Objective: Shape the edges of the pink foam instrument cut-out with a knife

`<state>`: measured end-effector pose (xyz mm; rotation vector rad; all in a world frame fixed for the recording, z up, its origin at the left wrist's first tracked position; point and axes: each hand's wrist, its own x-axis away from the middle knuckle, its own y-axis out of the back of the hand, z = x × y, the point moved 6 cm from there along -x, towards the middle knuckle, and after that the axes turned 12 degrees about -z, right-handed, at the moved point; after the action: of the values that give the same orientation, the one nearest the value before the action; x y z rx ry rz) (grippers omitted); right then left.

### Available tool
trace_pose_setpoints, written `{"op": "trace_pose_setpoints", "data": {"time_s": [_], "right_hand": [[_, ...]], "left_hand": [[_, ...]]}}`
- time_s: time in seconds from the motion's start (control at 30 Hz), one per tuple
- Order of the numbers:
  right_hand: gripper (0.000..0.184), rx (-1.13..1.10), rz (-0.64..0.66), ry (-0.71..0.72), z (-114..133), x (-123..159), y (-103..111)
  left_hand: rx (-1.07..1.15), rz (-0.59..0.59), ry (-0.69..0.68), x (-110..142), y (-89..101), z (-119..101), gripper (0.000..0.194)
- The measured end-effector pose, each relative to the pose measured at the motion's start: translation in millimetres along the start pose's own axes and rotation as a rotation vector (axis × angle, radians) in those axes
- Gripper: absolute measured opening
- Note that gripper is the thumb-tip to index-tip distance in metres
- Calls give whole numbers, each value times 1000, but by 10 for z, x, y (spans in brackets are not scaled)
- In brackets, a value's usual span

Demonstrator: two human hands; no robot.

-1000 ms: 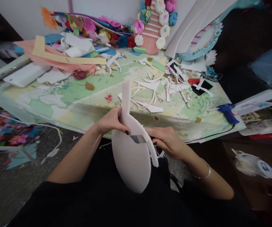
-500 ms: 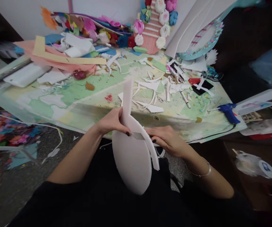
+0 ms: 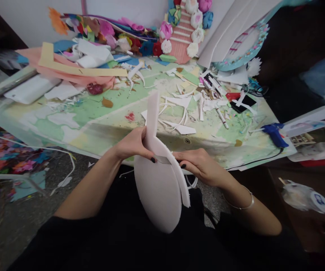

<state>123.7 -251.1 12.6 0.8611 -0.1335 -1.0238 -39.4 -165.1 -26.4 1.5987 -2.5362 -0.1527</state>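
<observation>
A white foam board piece (image 3: 157,192) with a rounded lower part and a straight upper strip is held up before my chest. My left hand (image 3: 132,145) is closed around its narrow part, thumb on the face and fingers behind. A grey knife blade (image 3: 163,160) lies across the foam near my left thumb. My right hand (image 3: 203,165) is closed at the right edge, gripping the knife; its handle is hidden in the fingers. A curved foam strip (image 3: 183,184) hangs beside the rounded part, parted from it below the blade and joined above.
The table (image 3: 117,116) ahead carries white foam scraps (image 3: 182,128), a marker (image 3: 221,117) and a blue glue gun (image 3: 275,133) at its right edge. Paper flowers (image 3: 106,30) and a flowered staircase decoration (image 3: 182,37) stand at the back. Colourful scraps (image 3: 18,154) lie lower left.
The knife blade has shifted slightly up and left along the foam. The curved strip's lower end sits a little lower. My left hand keeps its hold.
</observation>
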Motion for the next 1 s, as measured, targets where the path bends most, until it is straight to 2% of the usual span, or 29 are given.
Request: {"op": "trace_pose_setpoints", "data": {"time_s": [0.27,0.53,0.77,1.0], "right_hand": [[45,3,19,-36,0,-1,28],[44,41,-26,96,45,-4,109],[50,142,-3,25,95,-50,119],[51,66,27,44,229,-66,110]], "left_hand": [[-82,-24,-17,-8,21,1,57],[-61,36,-25,-37,-9,-56,54],[-167,66,-33,-37,-24,-70,51],[-205,65,-57,-25,-65,-112,47]]}}
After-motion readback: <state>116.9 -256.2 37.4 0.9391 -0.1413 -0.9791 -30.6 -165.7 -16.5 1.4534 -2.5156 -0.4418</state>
